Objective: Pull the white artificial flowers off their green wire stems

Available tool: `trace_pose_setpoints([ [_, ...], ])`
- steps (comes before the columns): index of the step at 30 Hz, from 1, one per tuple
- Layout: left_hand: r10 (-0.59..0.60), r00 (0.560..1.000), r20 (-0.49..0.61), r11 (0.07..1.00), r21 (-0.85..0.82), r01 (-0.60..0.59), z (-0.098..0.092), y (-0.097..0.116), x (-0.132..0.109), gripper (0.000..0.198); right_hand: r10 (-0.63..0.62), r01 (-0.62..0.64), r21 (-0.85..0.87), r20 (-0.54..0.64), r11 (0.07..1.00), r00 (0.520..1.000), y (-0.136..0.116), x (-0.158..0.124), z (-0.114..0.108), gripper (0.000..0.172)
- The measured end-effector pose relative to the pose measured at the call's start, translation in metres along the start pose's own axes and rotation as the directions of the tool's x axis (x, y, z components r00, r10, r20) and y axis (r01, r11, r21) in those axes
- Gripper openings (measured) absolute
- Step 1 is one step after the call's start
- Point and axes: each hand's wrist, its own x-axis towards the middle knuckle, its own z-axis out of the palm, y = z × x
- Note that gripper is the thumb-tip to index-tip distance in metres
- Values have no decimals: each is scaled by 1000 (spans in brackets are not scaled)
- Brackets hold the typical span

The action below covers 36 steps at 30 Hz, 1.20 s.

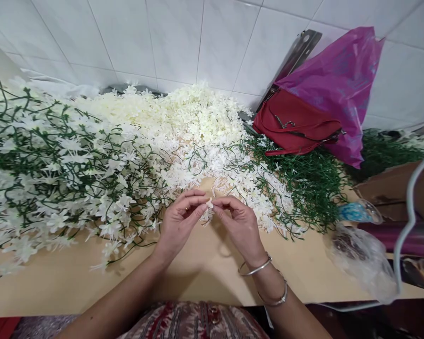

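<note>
L hand (178,221) & R hand (242,223) meet over the desk (191,268), approx. mid-scene on the near side. Both are narrowed to a thumb-and-finger pinch on one small white flower piece (209,205), held btwn the fingertips; exact join btwn its parts is too small to tell.

Progress, judging by the heaps: well underway, nowhere near done. Left side has a big pile of flowered green stems (74,165), w/ white blooms on, prob. the finished lot. Far centre = mound of loose cream blossoms (198,110), apparently unused. Right side, green stems (307,188) w/ few or no blooms, prob. left to do; some white bits lie at their left edge. Can't tell the count either way. The piece in hand looks part-done at most, since no green stem shows on it.

Red bag (297,122) sits far right, just beyond the stems, w/ purple plastic bag (342,80) behind.
</note>
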Motion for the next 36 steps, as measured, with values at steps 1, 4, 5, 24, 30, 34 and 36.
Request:
trace_pose_setpoints([
  [1, 15, 1000, 2, 1000, 14, -15, 0, -1, 0, 15, 11, -11, 20, 1, 1000, 1000, 1, 0, 1, 5],
  [4, 27, 1000, 14, 999, 41, -28, -2, -2, -1, 16, 22, -22, 29, -9, 999, 1000, 4, 0, 4, 4],
  [5, 26, 999, 21, 998, 55, -27, -2, -3, -1, 16, 15, -15, 20, -17, 1000, 1000, 5, 0, 6, 7],
  [24, 112, 983, 146, 961, 234, -144, -6, 10, 1, 16, -184, 178, -196, -11, 964, 983, 9, -10, 7, 18],
  [30, 8, 998, 59, 979, 202, -20, -4, 4, -5, 17, -138, 125, -111, -116, 986, 984, 10, -14, 13, 22],
  [34, 30, 998, 54, 975, 216, -41, -4, 2, -7, 17, -11, 22, 83, -132, 996, 991, 8, -12, 16, 28],
  [36, 77, 996, 45, 963, 254, -86, -5, 2, -7, 17, 51, -30, 172, -113, 985, 992, 6, -11, 16, 30],
])
